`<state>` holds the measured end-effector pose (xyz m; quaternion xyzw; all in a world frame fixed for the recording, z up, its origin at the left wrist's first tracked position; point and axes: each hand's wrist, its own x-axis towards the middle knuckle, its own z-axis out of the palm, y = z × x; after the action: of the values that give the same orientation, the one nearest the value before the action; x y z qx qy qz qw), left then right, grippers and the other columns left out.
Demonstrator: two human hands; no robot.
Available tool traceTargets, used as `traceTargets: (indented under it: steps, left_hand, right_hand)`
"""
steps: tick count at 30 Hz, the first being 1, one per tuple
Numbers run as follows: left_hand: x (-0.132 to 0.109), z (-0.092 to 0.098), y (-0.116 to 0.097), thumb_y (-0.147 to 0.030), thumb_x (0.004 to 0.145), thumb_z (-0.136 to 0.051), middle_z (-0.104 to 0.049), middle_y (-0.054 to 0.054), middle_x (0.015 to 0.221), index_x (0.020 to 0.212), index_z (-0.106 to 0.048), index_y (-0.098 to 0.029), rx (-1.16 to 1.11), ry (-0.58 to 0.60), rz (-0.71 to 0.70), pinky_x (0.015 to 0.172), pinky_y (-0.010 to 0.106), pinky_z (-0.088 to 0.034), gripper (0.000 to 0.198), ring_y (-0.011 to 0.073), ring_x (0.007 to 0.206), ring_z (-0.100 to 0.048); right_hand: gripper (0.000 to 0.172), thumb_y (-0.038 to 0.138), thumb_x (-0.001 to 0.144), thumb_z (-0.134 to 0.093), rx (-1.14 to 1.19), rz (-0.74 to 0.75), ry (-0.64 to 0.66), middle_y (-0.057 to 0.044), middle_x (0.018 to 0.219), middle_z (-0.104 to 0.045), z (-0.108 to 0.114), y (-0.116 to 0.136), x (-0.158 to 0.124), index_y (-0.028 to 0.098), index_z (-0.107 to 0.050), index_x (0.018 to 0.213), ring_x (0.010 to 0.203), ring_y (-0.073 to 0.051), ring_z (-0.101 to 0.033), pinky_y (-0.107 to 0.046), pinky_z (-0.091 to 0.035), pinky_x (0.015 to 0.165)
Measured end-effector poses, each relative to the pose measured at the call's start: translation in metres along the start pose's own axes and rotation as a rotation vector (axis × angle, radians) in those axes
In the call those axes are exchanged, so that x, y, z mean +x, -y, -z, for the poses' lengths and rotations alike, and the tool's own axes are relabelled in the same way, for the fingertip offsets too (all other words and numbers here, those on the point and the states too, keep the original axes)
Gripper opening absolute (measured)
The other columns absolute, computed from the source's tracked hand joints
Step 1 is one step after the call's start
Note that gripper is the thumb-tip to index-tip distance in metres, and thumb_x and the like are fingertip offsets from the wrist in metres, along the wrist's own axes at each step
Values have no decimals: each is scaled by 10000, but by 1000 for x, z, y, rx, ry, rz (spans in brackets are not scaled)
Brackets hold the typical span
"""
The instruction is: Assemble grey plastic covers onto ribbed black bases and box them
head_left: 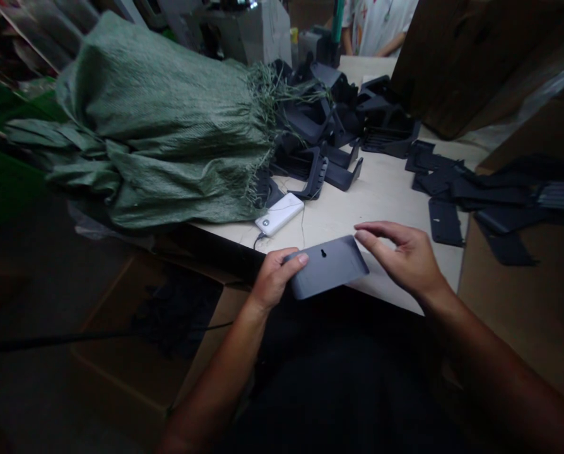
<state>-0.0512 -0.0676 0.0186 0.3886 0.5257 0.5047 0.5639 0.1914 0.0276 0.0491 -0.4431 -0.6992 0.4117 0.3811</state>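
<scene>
My left hand grips a dark grey plastic panel by its left end, thumb on the upper face. The panel is flat with rounded corners and a small keyhole-shaped slot, and it is held tilted over the table's front edge. At the panel's upper right corner is my right hand, its thumb and index fingertips brought together in a pinch. Whether anything small sits between those fingertips cannot be made out. A white power bank with a cable plugged in lies on the table just beyond the panel.
A green woven sack lies at the left, dark plastic brackets heaped at its mouth. Flat dark panels are piled at the right, some over a cardboard box. Another box stands below left. A person is across the table.
</scene>
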Motion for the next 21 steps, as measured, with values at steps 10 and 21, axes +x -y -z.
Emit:
traceTargets:
  steps: [10, 21]
  left_hand:
    - [-14, -11, -9, -439, 861, -792, -678, 35, 777, 913, -799, -180, 96, 74, -97, 645, 273, -415, 264, 183, 690, -567]
    - [21, -23, -1, -671, 897, -557, -805, 167, 951, 1056, -764, -126, -462, 67, 252, 793, 383, -559, 604, 294, 823, -754]
  right_hand:
    - [492, 607, 819, -836, 654, -482, 402, -116, 937, -816, -25, -8, -23, 137, -825, 964, 846, -235, -766, -399, -600, 889]
    - [319, 440, 954, -736, 293, -89, 632, -56, 1077, -791, -38, 4, -36, 197, -793, 1153, 979, -252, -717, -348, -563, 882]
